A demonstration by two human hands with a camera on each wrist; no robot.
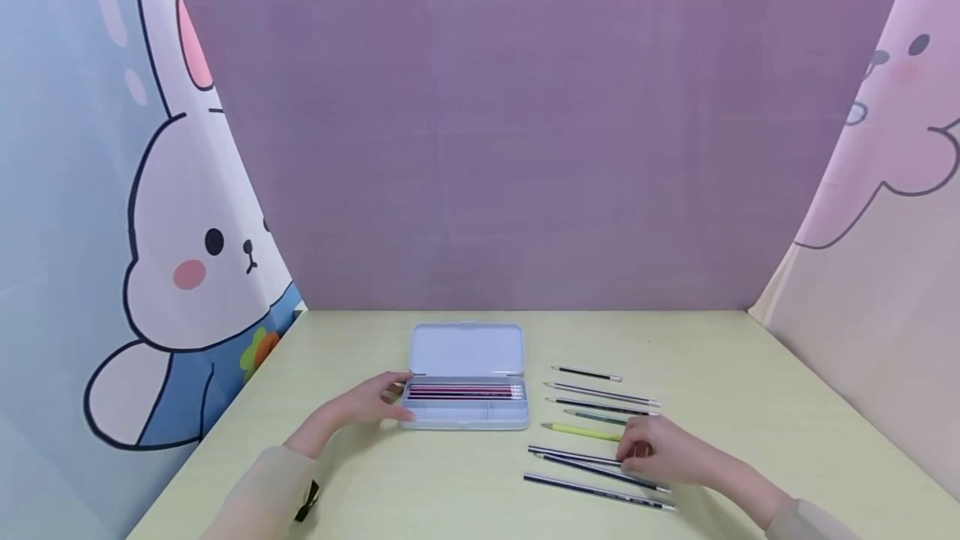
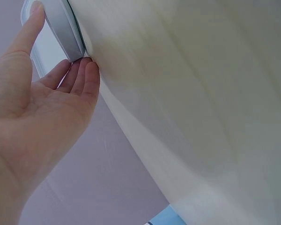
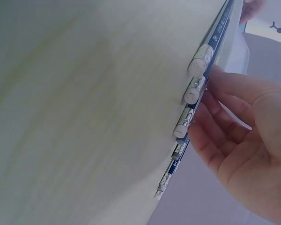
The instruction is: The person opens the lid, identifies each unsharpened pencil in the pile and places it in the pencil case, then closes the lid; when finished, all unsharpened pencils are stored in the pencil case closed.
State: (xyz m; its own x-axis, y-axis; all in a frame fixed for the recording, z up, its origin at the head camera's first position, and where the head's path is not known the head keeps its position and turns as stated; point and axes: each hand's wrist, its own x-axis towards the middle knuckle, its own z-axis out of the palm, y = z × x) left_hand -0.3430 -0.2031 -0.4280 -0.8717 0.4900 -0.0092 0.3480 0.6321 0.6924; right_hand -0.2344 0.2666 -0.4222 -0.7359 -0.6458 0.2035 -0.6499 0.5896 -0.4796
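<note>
A pale blue-white pencil case (image 1: pixel 465 415) lies with its lid raised at the back. Inside its rear compartment are several dark red-striped pencils (image 1: pixel 461 392). My left hand (image 1: pixel 367 401) grips the left end of the case, thumb at the front corner and fingers at the side (image 2: pixel 51 98). To the right, several loose pencils lie in a rough column. My right hand (image 1: pixel 667 450) is low over them, thumb and fingers closing round the eraser end of a dark striped pencil (image 1: pixel 573 454). That end is partly hidden. Beside its fingers is a yellow-green pencil (image 1: pixel 581 432).
Behind the right hand lie a short dark pencil (image 1: pixel 588 373) and other striped pencils (image 1: pixel 600 394). Nearest the front is another dark pencil (image 1: pixel 596 492). The light wooden table (image 1: pixel 420 490) ends at a purple cloth (image 1: pixel 525 148), with rabbit-printed curtains (image 1: pixel 180 257) at the left.
</note>
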